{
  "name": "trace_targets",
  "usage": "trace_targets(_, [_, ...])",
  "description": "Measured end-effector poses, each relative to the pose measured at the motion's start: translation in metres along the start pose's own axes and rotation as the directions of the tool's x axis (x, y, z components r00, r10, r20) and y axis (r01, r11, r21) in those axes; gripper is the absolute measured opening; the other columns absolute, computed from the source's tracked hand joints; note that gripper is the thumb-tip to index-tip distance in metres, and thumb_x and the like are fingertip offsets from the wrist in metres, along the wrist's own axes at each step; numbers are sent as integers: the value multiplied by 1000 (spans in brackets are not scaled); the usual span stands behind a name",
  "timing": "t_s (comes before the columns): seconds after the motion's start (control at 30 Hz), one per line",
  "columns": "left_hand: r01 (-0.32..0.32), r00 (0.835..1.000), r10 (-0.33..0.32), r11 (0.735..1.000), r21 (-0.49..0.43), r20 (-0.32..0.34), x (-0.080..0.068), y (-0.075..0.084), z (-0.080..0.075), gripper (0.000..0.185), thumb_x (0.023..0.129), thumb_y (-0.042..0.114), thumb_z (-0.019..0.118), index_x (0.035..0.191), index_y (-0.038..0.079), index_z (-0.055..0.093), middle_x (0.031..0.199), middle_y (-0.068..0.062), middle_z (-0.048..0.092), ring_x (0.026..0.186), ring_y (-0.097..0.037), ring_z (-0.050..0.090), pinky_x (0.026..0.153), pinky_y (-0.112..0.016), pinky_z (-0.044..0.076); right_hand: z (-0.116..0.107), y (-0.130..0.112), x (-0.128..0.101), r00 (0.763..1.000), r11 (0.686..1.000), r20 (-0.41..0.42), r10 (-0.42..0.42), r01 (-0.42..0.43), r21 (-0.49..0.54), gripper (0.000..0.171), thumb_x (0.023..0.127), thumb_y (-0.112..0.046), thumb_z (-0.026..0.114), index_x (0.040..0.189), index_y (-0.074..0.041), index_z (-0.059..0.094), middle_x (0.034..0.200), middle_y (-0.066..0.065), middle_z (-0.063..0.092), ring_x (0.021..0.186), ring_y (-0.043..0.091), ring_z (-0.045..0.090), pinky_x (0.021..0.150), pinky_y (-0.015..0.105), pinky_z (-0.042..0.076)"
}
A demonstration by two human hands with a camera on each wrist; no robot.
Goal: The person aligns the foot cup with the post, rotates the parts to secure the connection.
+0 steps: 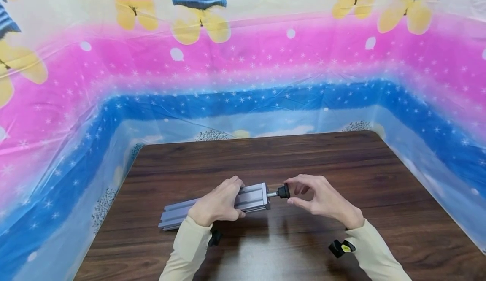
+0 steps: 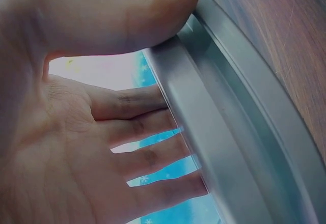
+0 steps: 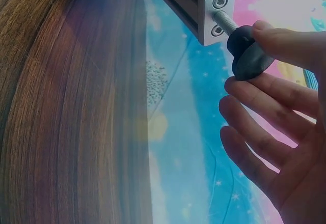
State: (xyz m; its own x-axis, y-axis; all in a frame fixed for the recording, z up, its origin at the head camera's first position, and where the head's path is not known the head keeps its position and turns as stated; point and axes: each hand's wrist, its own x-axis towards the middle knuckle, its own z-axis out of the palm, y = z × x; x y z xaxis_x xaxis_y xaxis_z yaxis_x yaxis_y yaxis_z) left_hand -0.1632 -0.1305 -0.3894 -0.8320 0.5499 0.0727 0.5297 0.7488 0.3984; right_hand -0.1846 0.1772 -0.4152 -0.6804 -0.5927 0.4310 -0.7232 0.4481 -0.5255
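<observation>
A grey slotted aluminium profile (image 1: 252, 197) lies across the left part of the work area, tilted up toward the right. My left hand (image 1: 218, 201) grips it from above, thumb on the near side and fingers on the far side. An end plate (image 3: 208, 18) with two screws caps its right end. From that plate a threaded stud (image 3: 224, 22) sticks out, carrying a black levelling foot (image 3: 250, 58). My right hand (image 1: 322, 194) pinches the foot's rim between thumb and forefinger, its other fingers loosely bent. The left palm hides the profile's middle in the head view.
Beneath the hands is a dark wood-grain table (image 1: 265, 158) with rounded far corners. A printed pink and blue cloth (image 1: 247, 99) hangs around its back and sides. Black wrist devices sit at the left sleeve (image 1: 190, 243) and right sleeve (image 1: 376, 251).
</observation>
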Motion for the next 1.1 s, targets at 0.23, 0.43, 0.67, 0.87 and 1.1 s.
trace_targets(0.23, [-2,1000,2,1000,-1,-1,0,1,0,51,74,16,87,113,-2,61,99,-7,54,85,-19,47,78,-37,45,0,-1,0,999,999,3,46,-46,1,25,91,-24,77,113,-13,74,92,-11,74,78,-1,64,69,25,56])
trace_targets(0.43, [-3,1000,3,1000,-4,3,0,0,1,51,74,17,87,113,-2,61,100,-6,55,86,-19,47,79,-36,45,2,-1,-1,995,995,18,99,-99,31,17,94,-28,73,107,-17,77,86,-14,73,76,-1,64,66,25,55])
trace_targets(0.67, [2,1000,-2,1000,-6,8,0,0,2,52,75,17,87,114,-2,60,100,-6,55,86,-19,47,79,-37,45,7,3,0,991,990,38,126,-128,59,14,99,-27,66,93,-19,75,79,-12,72,68,1,64,59,26,54])
trace_targets(0.87, [4,1000,-4,1000,-15,16,-1,-1,2,52,76,17,87,116,-3,60,102,-7,55,87,-19,47,79,-38,44,6,2,-1,990,991,46,133,-134,15,15,98,-31,66,96,-19,74,81,-13,69,67,1,61,60,25,52])
trace_targets(1.1, [17,1000,-17,999,-32,18,-1,-1,0,54,76,16,87,118,-4,59,104,-9,56,88,-20,47,79,-39,44,2,1,-5,1000,1000,-5,-1,1,3,61,83,-26,85,138,-19,59,118,-5,69,82,7,65,71,27,56])
